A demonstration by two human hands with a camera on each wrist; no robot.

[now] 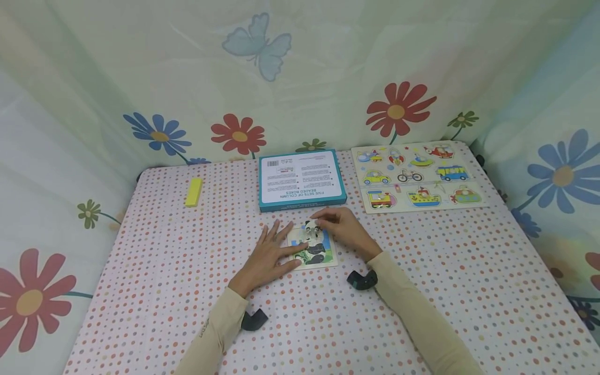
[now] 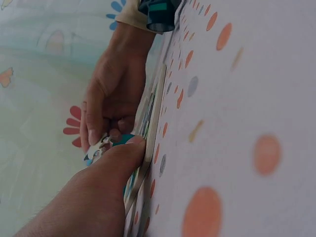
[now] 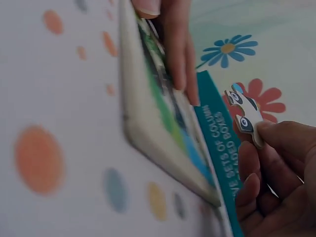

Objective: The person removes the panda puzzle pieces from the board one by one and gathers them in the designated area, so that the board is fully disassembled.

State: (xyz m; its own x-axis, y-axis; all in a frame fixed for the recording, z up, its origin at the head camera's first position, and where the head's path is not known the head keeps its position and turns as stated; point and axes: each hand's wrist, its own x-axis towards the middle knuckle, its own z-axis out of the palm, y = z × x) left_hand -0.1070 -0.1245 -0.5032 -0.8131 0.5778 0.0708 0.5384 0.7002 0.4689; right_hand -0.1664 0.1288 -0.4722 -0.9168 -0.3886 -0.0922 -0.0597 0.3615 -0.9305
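A small square panda jigsaw puzzle board (image 1: 332, 261) lies flat on the table. My left hand (image 1: 268, 256) rests on its left side with fingers spread and straight; in the left wrist view, its thumb (image 2: 123, 155) lies on the board's edge. Pinched between the thumb and fingers of my right hand (image 1: 346, 230) is a jigsaw puzzle piece (image 3: 251, 112) showing the panda's eyes. That piece is tilted up above the far part of the board, apart from it in the right wrist view. My left fingers hide part of the panda picture.
Behind the puzzle lies a teal box (image 1: 302, 179) with a white printed label. A vehicle puzzle board (image 1: 403, 188) is at the back right. To the left lies a yellow block (image 1: 194, 192). A flowered curtain (image 1: 319, 67) hangs along the table's far edge.
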